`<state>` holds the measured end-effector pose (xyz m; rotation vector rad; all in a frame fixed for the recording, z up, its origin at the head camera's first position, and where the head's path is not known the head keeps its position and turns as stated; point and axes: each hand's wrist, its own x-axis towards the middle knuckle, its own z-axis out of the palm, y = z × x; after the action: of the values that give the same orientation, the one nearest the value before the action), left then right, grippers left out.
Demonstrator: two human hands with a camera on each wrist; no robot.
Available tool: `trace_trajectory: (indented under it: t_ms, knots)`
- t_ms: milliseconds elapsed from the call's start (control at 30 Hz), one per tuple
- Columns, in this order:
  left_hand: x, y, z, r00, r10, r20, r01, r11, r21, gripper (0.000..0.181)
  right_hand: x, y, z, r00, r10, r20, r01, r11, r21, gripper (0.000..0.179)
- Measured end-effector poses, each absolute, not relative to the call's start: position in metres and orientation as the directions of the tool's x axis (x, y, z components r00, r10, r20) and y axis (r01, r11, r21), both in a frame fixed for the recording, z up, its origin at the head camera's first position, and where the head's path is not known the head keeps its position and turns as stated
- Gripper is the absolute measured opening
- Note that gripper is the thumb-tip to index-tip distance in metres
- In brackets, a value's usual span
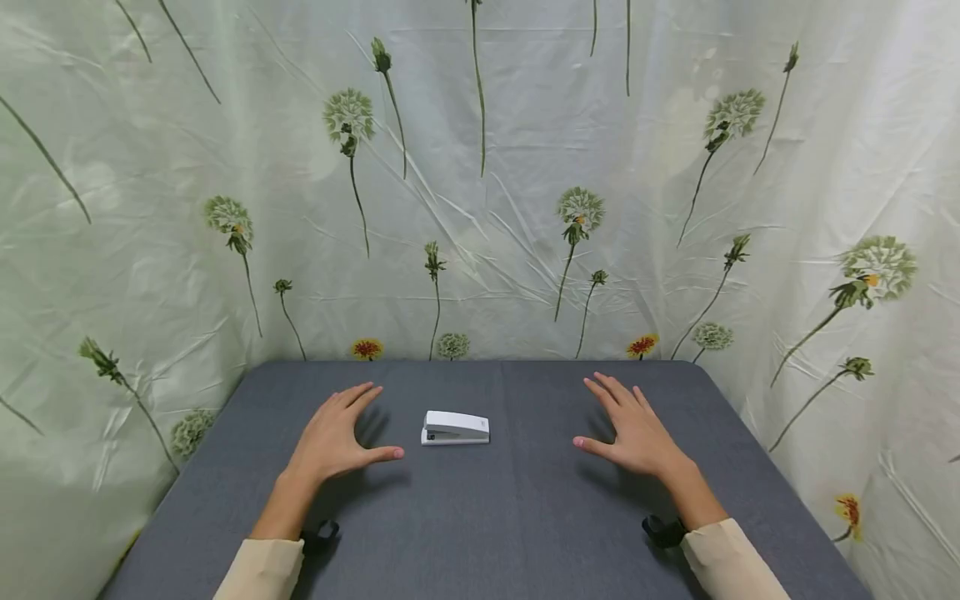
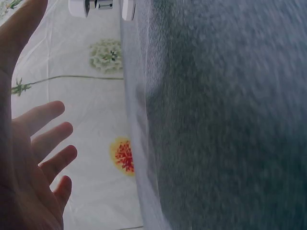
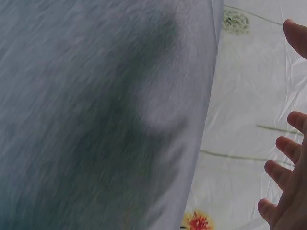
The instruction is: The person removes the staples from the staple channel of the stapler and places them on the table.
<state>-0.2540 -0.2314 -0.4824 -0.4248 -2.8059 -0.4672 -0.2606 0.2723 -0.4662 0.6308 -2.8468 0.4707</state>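
Observation:
A white stapler (image 1: 455, 428) lies on the grey cloth-covered table, a little left of centre in the head view. To its left my left hand (image 1: 335, 435) hovers with fingers spread and thumb pointing toward it, apart from it. Farther off on the right, my right hand (image 1: 632, 432) is held over the table, fingers spread and nothing in them. In the left wrist view, part of the stapler (image 2: 128, 8) shows at the top edge, beyond the left hand (image 2: 33, 158). Only the cloth, its shadow and the right hand (image 3: 290, 177) with the curtain appear in the right wrist view.
The grey table (image 1: 517, 533) reaches back to a pale curtain (image 1: 510, 275) printed with dandelions and flowers, which also hangs along both sides. Black straps sit at both wrists, the left strap (image 1: 320, 537) and the right strap (image 1: 663, 532), beside cream sleeves.

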Motion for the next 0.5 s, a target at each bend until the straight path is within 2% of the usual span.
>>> trace_trajectory:
  t_ms: [500]
  knots:
    - [-0.267, -0.2, -0.496, -0.928, 0.254, 0.272, 0.339, 0.879, 0.337, 0.114, -0.275, 0.217, -0.473, -0.876, -0.424, 0.227, -0.478, 0.82, -0.314, 0.098]
